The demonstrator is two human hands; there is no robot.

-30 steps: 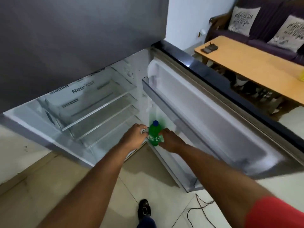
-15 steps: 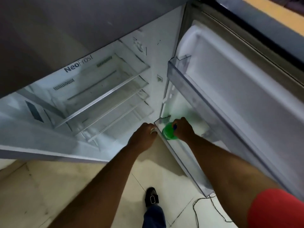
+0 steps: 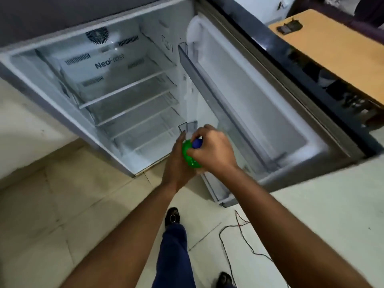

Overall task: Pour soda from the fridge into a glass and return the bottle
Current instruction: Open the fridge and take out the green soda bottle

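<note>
The green soda bottle (image 3: 190, 155), which half a second ago sat low in the door bin under the right hand alone, is now lifted clear of the bin and held in front of the open fridge (image 3: 116, 94) by both hands. The left hand (image 3: 176, 163), earlier resting at the bin's edge, is now wrapped around the bottle's body from the left. The right hand (image 3: 214, 148) closes over the top, fingers curled around the blue cap (image 3: 197, 143). The view has also pulled back, so more of the interior shows: bare glass shelves (image 3: 128, 88), a round fan vent and the lettering "NeoFrost" on the back wall. To the right stands the open fridge door (image 3: 259, 104) with its clear bins, the lower bin (image 3: 216, 188) just beside the hands. Below lie pale floor tiles (image 3: 62, 215), a dark shoe (image 3: 172, 217), a blue trouser leg and a thin cable (image 3: 232, 242). At far right a wooden counter (image 3: 336, 50) carries a small dark object (image 3: 288, 28).
</note>
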